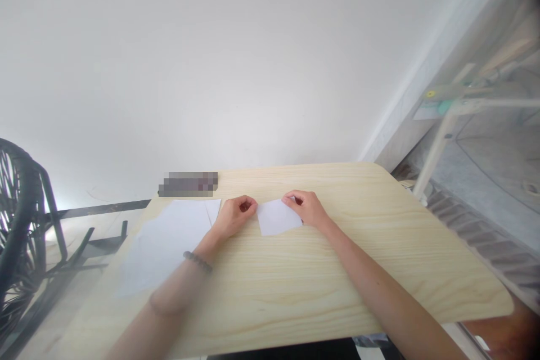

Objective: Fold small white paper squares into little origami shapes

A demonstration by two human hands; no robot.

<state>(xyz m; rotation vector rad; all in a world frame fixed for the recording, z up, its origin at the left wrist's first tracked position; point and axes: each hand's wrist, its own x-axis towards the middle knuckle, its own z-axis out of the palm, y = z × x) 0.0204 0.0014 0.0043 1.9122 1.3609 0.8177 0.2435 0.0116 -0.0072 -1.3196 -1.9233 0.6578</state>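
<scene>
A small white piece of paper (278,218) is between my hands, over the middle of the wooden table. My left hand (235,215), with a dark beaded bracelet at the wrist, pinches the paper's upper left corner between thumb and fingertip. At the upper right edge, my right hand (307,208) has thumb and fingers closed on the same piece. Larger white sheets of paper (169,236) lie to the left, partly covered by my left forearm. Whether the small piece touches the tabletop, I cannot tell.
The pale wooden table (371,259) has rounded corners and stands near a white wall (253,67). A blurred-out dark object (188,184) lies at its back left. A dark woven chair (25,225) is to the left, and a white metal frame (441,146) to the right.
</scene>
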